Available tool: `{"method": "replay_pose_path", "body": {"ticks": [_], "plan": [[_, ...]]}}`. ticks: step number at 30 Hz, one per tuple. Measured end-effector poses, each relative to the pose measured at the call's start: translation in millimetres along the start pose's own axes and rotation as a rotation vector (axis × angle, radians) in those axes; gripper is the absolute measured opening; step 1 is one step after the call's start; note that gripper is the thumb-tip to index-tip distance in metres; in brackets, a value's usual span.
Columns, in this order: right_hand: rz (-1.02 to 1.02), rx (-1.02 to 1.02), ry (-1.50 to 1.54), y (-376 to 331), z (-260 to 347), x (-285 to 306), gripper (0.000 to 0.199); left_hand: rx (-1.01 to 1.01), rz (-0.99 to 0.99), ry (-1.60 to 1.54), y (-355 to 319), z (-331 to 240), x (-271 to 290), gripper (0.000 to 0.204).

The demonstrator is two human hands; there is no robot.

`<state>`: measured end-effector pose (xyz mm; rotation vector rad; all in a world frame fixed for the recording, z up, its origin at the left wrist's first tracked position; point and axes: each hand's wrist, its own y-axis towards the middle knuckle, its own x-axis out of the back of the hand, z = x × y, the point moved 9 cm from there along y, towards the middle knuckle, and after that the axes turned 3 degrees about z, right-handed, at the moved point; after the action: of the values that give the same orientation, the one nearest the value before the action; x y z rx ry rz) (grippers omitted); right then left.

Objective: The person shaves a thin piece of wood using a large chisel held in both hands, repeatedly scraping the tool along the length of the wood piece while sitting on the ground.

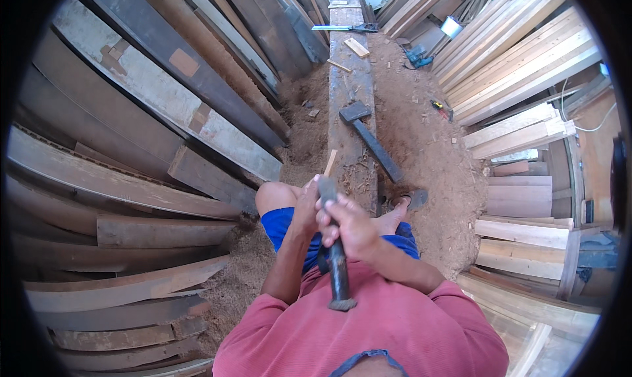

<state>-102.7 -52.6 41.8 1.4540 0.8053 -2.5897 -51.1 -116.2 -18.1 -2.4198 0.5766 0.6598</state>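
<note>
Currently I see both hands, left hand [306, 209] and right hand [352, 229], clenched around a dark metal chisel [336, 245] at frame centre, blade end on the long timber beam [352, 114], apparently for steady control, adze [368, 137] lying further up.

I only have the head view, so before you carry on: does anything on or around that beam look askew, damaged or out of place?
Mostly the mallet: it lies slantwise across the long beam, its handle overhanging the right edge above the sawdust floor. Loose wood offcuts sit further along the beam. Both hands grip a dark tool whose near end looks burred.
</note>
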Motion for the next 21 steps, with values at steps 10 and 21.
{"method": "replay_pose_path", "body": {"ticks": [10,21], "plan": [[-0.003,0.126,-0.111,-27.1,15.7,-9.2,0.014,-0.274,0.000,0.608,-52.0,-20.2,-23.0,0.044],[-0.096,0.199,-0.049,-12.6,47.4,16.9,0.012,-0.041,-0.045,0.070,-21.5,13.3,10.7,0.046]]}}
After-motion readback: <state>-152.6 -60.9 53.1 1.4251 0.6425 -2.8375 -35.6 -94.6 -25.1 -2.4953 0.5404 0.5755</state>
